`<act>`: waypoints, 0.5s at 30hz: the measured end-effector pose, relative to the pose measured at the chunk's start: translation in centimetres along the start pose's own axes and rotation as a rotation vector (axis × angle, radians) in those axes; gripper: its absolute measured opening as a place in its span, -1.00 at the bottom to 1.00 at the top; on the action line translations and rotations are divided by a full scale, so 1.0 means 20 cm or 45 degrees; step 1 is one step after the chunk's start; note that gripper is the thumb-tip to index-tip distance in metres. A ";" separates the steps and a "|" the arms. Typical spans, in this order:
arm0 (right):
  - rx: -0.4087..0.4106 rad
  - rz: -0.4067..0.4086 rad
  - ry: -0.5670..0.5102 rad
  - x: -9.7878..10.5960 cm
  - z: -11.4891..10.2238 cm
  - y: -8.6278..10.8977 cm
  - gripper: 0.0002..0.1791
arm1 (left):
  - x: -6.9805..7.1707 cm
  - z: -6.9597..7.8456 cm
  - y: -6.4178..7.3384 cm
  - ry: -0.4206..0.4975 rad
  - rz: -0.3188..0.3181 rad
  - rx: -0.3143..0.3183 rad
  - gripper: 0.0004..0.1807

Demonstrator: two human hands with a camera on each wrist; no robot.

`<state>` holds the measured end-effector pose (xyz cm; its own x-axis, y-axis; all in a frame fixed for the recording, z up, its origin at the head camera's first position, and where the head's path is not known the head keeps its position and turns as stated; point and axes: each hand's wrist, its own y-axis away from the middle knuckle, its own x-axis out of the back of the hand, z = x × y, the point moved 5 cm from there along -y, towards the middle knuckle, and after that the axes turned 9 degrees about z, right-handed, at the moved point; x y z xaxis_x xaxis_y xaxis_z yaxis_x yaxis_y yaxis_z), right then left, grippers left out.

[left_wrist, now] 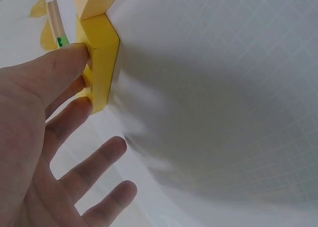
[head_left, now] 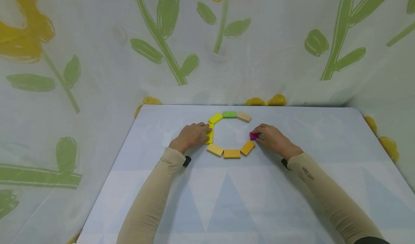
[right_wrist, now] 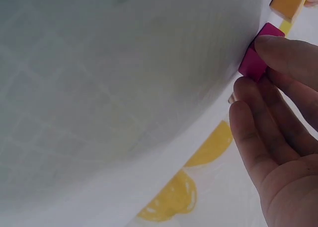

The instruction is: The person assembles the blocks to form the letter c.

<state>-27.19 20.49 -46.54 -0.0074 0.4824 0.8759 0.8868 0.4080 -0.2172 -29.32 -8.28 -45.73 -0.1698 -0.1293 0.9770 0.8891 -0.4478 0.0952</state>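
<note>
Several small rectangular blocks lie in a ring on the table. At the ring's left side my left hand (head_left: 193,135) pinches a yellow block (left_wrist: 104,63) between thumb and finger, its other fingers spread apart. Across the ring, my right hand (head_left: 273,139) holds a magenta block (right_wrist: 252,65) by thumb and fingertips, partly covering it. Nearest the magenta block is an orange block (head_left: 248,148). A second orange block (head_left: 232,154) and a pale yellow block (head_left: 215,150) form the near side. The far side has a bright yellow block (head_left: 215,118), a green block (head_left: 229,114) and a bare-wood block (head_left: 244,117).
The table (head_left: 223,200) wears a pale cover with blue triangles. Behind it hangs a white cloth (head_left: 266,64) printed with green stems and yellow flowers. A gap separates the bare-wood block from the magenta one.
</note>
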 end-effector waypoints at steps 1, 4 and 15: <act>0.003 0.000 -0.001 0.00 0.00 0.00 -0.72 | 0.00 0.00 0.00 -0.001 0.001 -0.002 -0.53; -0.008 -0.013 0.003 -0.01 0.01 0.01 -0.71 | 0.00 0.00 0.00 -0.006 0.005 -0.011 -0.53; -0.012 -0.025 0.002 -0.01 0.00 0.00 -0.70 | 0.01 0.00 -0.01 -0.018 0.022 -0.027 -0.53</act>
<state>-27.07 20.38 -46.69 -0.0244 0.4732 0.8806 0.8908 0.4102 -0.1958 -29.49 -8.26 -45.65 -0.1479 -0.1248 0.9811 0.8828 -0.4639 0.0741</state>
